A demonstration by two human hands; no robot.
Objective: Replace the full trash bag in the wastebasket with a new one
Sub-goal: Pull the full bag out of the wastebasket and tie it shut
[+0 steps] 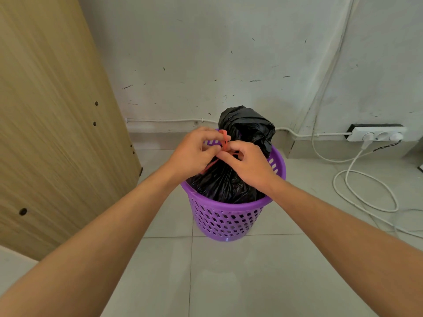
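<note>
A purple perforated wastebasket point(225, 219) stands on the tiled floor against the wall. A full black trash bag point(246, 126) bulges out of its top, gathered at the neck. An orange-red drawstring point(224, 139) runs across the neck between my hands. My left hand point(194, 154) pinches the drawstring on the left of the neck. My right hand point(246, 163) pinches it on the right, resting on the bag. Both hands are directly above the basket's mouth, almost touching. No fresh bag is in view.
A tall wooden panel point(52, 124) stands close on the left. A white power strip point(375, 135) lies on the floor at the right wall, with white cables point(366, 193) looping across the tiles to the right of the basket.
</note>
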